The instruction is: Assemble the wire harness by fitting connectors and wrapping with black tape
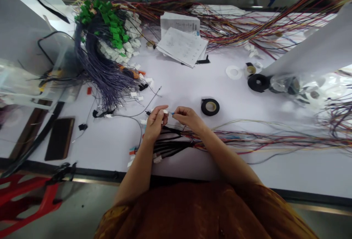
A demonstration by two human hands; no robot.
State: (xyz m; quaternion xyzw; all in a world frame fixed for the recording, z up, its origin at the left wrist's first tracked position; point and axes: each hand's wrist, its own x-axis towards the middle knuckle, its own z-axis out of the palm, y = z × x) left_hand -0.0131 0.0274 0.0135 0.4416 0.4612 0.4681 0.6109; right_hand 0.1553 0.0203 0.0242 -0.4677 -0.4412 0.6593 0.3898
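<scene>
- While both hands meet over the middle of the white surface [192, 85], I see the left hand [155, 121] pinching a small white connector [165, 111] between thumb and forefinger, its fingers closed narrow around it.
- Facing it, the right hand [188, 118] holds a thin wire with a blue tip [172, 113] pinched in its fingers, the tip just beside the connector; I cannot tell whether they touch.
- I judge the connector light, stiff and rather slippery, best gripped on its flat sides; the wire is soft and limp, so I would take it close behind the tip to keep it from bending.
- Below the hands lies a harness bundle [176, 140] of black and coloured wires, fanning out to the right across the surface.
- A roll of black tape [210, 107] lies flat near the right hand, with further rolls well apart to the right.
- Farther off to the left sits a heap of purple wires [104, 70] with green and white connectors, and papers [183, 44] rest behind; a dark phone [59, 138] lies near the left edge.
</scene>
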